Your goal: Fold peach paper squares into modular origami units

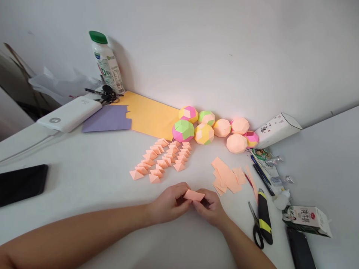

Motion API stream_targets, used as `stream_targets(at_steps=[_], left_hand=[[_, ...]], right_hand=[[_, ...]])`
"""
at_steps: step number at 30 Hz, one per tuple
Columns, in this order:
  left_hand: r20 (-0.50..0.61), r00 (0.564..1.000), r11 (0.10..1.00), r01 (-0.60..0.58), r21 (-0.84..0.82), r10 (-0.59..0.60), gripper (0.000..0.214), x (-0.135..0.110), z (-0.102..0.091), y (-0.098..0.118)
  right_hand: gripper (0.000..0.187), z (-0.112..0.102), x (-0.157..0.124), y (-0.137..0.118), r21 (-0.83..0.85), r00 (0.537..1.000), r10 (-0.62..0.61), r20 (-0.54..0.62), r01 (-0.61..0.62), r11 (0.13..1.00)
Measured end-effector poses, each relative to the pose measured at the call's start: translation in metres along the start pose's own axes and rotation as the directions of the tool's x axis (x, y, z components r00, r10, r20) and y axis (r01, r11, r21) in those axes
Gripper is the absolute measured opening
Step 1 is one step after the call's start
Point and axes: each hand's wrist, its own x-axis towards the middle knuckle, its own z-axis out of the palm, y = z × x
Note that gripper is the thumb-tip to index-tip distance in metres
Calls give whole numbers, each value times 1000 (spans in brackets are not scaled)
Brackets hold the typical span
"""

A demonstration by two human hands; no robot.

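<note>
At the far left of my counter (pixel 84 164) lies a flat black phone (pixel 22 185); beyond it a white rectangular power bank (pixel 68 114) with a white cable rests by a purple paper sheet (pixel 108 119). Behind these, a white plastic bottle with a green cap (pixel 108 63) leans towards the wall, a bunch of dark keys (pixel 109 94) just in front. A yellow-orange paper sheet (pixel 154 115) comes next, then three slanting rows of small, folded peach paper pieces (pixel 168 157). Nearer me, my left hand (pixel 170 203) pinches one end of a folded peach paper strip (pixel 194 195), and my right hand (pixel 211 207) pinches the other, so it spans between them above the counter. Beyond are faceted, multicoloured paper balls (pixel 221 128), clustered along the wall. Loose flat peach paper slips (pixel 228 177) overlap right of my hands, followed by black-handled scissors (pixel 255 224), a black-and-yellow cutter (pixel 264 215) and a printed drink carton (pixel 304 219).
</note>
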Motion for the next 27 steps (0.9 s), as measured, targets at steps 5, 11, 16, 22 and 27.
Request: stream_targets(at_steps=[5, 11, 16, 22, 27], left_hand=[[29, 1000, 1000, 3, -14, -2, 9, -1, -1, 1], [21, 999, 983, 41, -180, -38, 15, -1, -3, 3], [70, 992, 914, 127, -384, -109, 16, 0, -5, 4], [97, 989, 902, 140, -409, -109, 32, 0, -4, 0], [61, 987, 923, 159, -350, -147, 33, 0, -4, 2]], right_hand=[[13, 0, 0, 1, 38, 1000, 4, -10, -3, 999], [17, -3, -1, 3, 94, 1000, -3, -21, 5, 996], [11, -1, 0, 2, 45, 998, -15, -65, 18, 999], [11, 5, 2, 1, -202, 983, -159, -90, 138, 970], [14, 5, 1, 4, -285, 962, -247, -115, 206, 936]])
